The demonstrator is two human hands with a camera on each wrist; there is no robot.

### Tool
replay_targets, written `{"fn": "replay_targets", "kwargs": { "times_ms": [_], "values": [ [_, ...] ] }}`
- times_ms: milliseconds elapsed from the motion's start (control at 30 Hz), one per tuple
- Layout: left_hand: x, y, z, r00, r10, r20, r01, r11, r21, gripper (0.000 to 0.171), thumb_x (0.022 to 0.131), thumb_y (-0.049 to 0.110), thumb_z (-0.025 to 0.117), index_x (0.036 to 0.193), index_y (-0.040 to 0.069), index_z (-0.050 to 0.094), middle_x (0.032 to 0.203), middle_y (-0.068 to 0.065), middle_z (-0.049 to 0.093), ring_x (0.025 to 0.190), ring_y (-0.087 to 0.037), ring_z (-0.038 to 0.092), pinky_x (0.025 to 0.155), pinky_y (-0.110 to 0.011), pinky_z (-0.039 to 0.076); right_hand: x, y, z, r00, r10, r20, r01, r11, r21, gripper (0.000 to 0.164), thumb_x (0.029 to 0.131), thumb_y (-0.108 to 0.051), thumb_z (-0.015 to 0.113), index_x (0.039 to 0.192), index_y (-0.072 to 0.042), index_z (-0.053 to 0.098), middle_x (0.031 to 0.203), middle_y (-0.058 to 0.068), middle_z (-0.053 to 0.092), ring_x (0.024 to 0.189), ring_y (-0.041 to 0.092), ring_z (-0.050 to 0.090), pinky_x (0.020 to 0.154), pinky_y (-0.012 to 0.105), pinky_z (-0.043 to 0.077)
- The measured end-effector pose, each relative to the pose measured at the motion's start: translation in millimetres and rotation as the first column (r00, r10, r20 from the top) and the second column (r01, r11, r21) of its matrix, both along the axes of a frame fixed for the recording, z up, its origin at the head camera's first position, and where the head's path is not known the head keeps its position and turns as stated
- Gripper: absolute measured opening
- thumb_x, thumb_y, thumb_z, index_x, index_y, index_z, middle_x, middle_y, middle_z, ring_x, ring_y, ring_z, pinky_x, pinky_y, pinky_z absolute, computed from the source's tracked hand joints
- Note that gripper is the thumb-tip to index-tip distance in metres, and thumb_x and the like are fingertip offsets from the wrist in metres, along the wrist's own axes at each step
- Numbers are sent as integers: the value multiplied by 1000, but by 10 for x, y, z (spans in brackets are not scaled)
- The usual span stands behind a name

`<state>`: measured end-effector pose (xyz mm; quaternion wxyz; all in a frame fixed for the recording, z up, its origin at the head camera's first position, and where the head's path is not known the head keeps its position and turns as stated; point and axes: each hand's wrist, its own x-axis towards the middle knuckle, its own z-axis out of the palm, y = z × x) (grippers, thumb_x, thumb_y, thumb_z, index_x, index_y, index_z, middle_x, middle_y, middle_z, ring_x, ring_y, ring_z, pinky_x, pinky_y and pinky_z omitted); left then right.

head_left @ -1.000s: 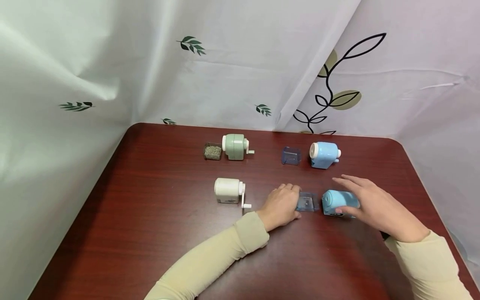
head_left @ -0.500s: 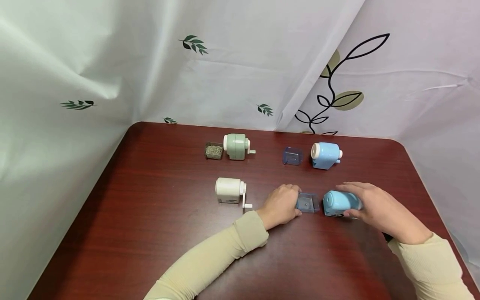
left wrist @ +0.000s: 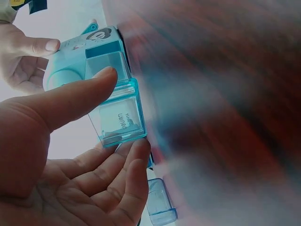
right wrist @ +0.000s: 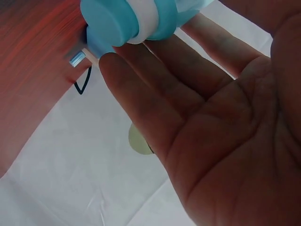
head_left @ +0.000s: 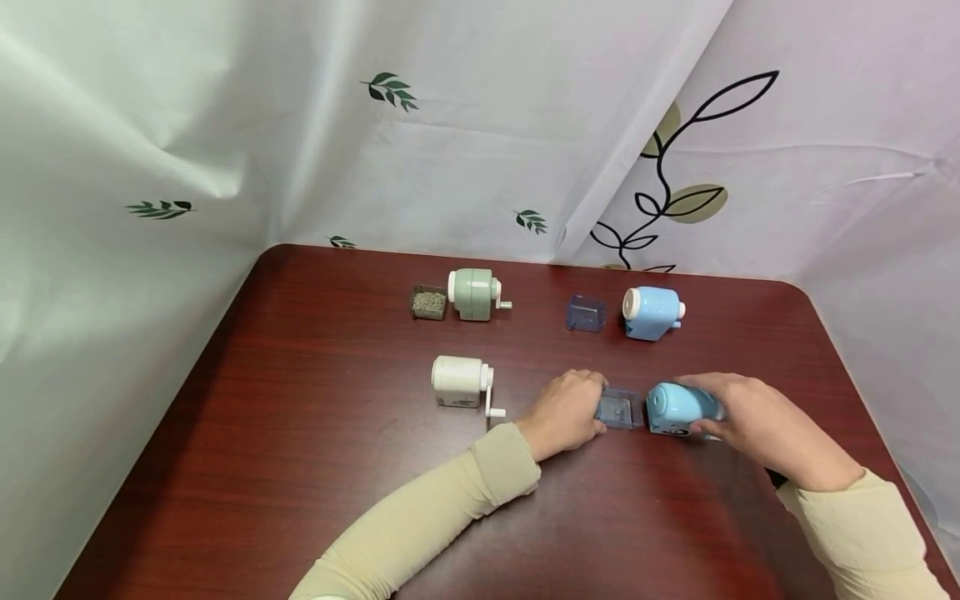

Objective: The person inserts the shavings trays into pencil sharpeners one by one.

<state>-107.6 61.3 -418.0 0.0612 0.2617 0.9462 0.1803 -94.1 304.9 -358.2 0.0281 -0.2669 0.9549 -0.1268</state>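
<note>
A turquoise crank pencil sharpener (head_left: 675, 407) lies at the right of the table. My right hand (head_left: 753, 421) grips its crank end, thumb on the near side and fingers on the far side. Just left of the sharpener is a clear blue shavings drawer (head_left: 621, 409). My left hand (head_left: 566, 411) holds this drawer by its left end, the thumb (left wrist: 96, 87) on one side and the fingers on the other in the left wrist view. The drawer's inner end faces the sharpener's body, close to it. In the right wrist view the sharpener's turquoise knob (right wrist: 106, 21) shows above the fingers.
Behind stand a light blue sharpener (head_left: 651, 314) with a clear drawer (head_left: 585, 313) beside it, and a green sharpener (head_left: 472, 295) next to a drawer of shavings (head_left: 428, 304). A white sharpener (head_left: 457, 382) is left of my left hand. White curtains surround the table (head_left: 300, 467).
My right hand has come down from over the turquoise sharpener and its fingers have closed round it. The left hand has shifted slightly right with the drawer, nearer the sharpener.
</note>
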Motion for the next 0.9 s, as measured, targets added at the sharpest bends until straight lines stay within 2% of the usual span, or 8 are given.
{"fn": "replay_targets", "kwargs": {
  "times_ms": [367,633,900],
  "values": [
    [1,41,-13,1000,-13,-2,13,1000,-9,53,80,33,87,124,10,67,118,0,69,108,-16,64,90,-27,51,-6,-8,13,1000,-14,17,14,1000,6,54,66,-8,93,115,-3,70,98,8,71,83,24,66,74,49,55],
    [0,82,11,1000,1,15,-1,1000,-2,54,80,33,87,125,11,67,118,2,69,107,-14,64,91,-26,50,-30,-17,14,1000,-10,12,10,1000,20,53,66,-7,93,113,-1,71,99,11,72,83,25,66,72,48,54],
    [6,108,-5,1000,-3,3,4,1000,-24,55,80,36,86,126,12,67,118,3,70,107,-14,64,92,-25,49,-32,-21,18,1000,-14,24,13,999,33,52,65,-8,93,112,-1,72,97,10,72,81,25,65,72,48,54]
  ]
}}
